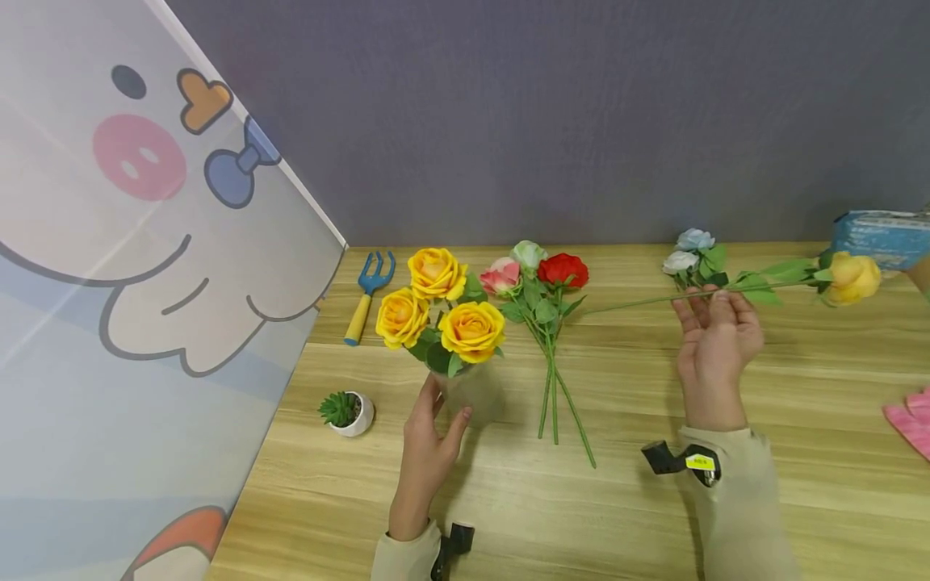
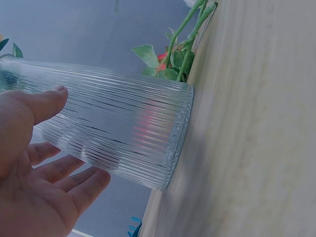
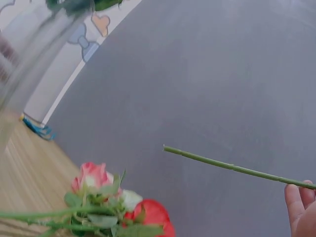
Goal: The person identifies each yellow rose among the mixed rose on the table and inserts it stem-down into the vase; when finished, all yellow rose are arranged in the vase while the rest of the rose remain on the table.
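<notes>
Starting at the left of the pale wooden counter (image 1: 799,387), we see a small green succulent in a round white pot (image 1: 347,412) and, farther back, a little blue garden fork with a yellow handle (image 1: 367,295). Just right of them stands a clear ribbed glass vase (image 1: 475,393) holding three yellow roses (image 1: 443,311). Our left hand (image 1: 429,448) cups the vase's side, thumb and fingers relaxed and nearly straight against the glass, a loose, open grip rather than a clasp. Next lies a bunch of pink, white and red roses on long green stems (image 1: 541,282), flat on the counter. Further right, our right hand (image 1: 715,339) pinches the thin green stem of a single yellow rose (image 1: 852,278), holding it level above the counter, bloom pointing right. Behind the fingers lie two pale blue-white roses (image 1: 690,250).
</notes>
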`<action>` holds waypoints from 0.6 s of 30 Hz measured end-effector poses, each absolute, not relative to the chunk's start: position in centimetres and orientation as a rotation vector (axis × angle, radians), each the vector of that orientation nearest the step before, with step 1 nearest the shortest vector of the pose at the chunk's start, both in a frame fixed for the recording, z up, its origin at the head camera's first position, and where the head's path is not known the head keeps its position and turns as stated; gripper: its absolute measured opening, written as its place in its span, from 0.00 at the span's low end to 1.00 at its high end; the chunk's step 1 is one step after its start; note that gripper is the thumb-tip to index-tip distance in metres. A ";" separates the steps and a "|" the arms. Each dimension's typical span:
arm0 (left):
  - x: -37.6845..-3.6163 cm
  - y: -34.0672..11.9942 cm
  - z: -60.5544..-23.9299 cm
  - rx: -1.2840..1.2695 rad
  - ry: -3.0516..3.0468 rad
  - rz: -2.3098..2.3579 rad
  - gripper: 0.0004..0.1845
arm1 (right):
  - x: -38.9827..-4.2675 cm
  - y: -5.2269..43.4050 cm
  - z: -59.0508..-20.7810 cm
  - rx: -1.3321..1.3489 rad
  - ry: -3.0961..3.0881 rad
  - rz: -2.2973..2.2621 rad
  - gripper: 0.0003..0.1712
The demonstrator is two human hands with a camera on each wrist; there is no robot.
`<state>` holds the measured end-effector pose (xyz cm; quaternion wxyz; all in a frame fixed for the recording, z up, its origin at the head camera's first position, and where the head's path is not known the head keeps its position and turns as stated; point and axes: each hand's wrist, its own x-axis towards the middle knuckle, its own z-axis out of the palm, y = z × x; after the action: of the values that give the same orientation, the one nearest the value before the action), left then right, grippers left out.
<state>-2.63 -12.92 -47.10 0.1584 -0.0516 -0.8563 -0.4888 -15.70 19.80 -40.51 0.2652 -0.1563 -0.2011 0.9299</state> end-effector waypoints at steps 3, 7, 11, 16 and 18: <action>-2.6 -12.9 -47.1 -0.143 -2.450 -1.403 0.36 | -15.2 19.2 -39.7 -0.360 -0.536 2.507 0.04; -2.6 -12.9 -46.9 -0.143 -2.447 -1.411 0.36 | -14.4 18.2 -38.5 -0.281 -0.540 2.508 0.05; -2.6 -12.9 -46.9 -0.141 -2.448 -1.416 0.35 | -13.4 17.1 -37.5 -0.223 -0.558 2.534 0.04; -2.5 -12.9 -46.9 -0.144 -2.452 -1.408 0.35 | -12.3 15.9 -36.7 -0.154 -0.575 2.553 0.05; -2.5 -12.9 -46.9 -0.146 -2.451 -1.406 0.35 | -12.0 15.5 -36.5 -0.130 -0.569 2.556 0.05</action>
<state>-2.53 -12.86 -46.87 0.1555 -0.0510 -0.8558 -0.4908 -12.02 15.52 -36.49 0.2568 -0.0478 -0.2099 0.9422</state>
